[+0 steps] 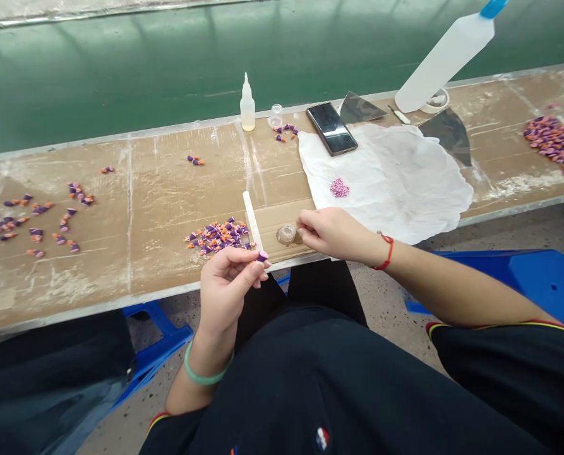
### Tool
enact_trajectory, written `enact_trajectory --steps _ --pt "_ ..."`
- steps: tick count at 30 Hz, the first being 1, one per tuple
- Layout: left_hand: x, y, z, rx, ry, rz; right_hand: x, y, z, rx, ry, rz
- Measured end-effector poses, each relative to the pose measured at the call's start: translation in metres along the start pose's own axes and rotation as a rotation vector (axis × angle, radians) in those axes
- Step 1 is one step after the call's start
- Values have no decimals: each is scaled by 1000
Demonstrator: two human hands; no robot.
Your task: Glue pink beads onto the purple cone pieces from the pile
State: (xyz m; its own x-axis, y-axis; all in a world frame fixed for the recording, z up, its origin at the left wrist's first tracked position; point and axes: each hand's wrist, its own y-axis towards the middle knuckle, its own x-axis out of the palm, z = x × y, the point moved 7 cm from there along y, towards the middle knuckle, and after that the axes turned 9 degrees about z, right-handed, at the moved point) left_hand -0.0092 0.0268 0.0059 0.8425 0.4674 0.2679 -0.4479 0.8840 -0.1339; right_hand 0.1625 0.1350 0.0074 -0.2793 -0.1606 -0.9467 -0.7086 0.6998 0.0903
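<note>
Between the thumb and fingers of my left hand (229,281) is a small purple figurine (262,256) with a pinkish end facing up. My right hand (326,232) is pinched beside a small clear cup (287,234) on a piece of cardboard (282,218); what its fingers hold, if anything, is too small to make out. A pile of purple and orange figurines (220,236) lies just beyond my left hand. Next to that pile rests a white strip (252,218). Tiny pink pieces (339,188) sit heaped on a white sheet (395,170).
A dropper bottle (247,107) and a small clear container (275,115) stand at the back. A phone (332,128) lies on the sheet's edge. A large white bottle (445,63) leans near a tape roll (437,101). More figurines lie far left and far right. Blue stools (509,278) are below.
</note>
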Motion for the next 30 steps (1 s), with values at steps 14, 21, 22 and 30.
enact_trajectory --steps 14,21,22,30 --pt "1 0 -1 -5 -52 -20 -18 2 -12 12 112 87" --pt "27 -10 15 -9 -89 -141 -50 -11 -56 42 812 59" --pt "29 -11 17 -7 -102 -153 -54 -12 -62 14 825 64" --pt "36 -18 27 29 -178 -198 -70 -19 -73 -113 817 134"
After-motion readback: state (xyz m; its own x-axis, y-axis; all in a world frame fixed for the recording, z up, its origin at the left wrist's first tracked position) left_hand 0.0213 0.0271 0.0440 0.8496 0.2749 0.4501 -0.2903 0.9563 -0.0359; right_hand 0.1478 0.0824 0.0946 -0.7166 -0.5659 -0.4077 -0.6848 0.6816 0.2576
